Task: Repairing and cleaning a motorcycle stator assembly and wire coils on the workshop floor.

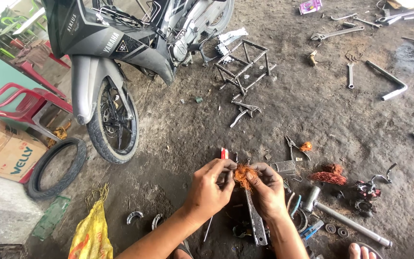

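Hands meet low in the middle of the shot, both working one tangle of copper wire (pixel 242 175). Left hand (pixel 208 189) has thumb and forefinger nipped onto the left edge of the tangle, other fingers curled loosely behind. Right hand (pixel 266 188) pinches the right side, thumb on top, knuckles up. Both are closed on the wire — held up off the floor (pixel 178 139), probably so the strands hang free and are easier to tease apart. Forearms come in from the bottom edge and angle toward each other, wrists bent slightly inward.

Stuff sits in easy reach: a flat metal bar (pixel 256 221) right under the hands, more copper wire bundles (pixel 328 177) to the right, a steel tube (pixel 348 223) lying slantwise, pliers (pixel 293 147) just beyond. Wrenches (pixel 336 32) are scattered farther off — well apart from the hands. A motorbike (pixel 120 43) stands upper left, a loose tyre (pixel 56 167) lies flat beside its front wheel, and a yellow bag (pixel 92 235) is near the left forearm.
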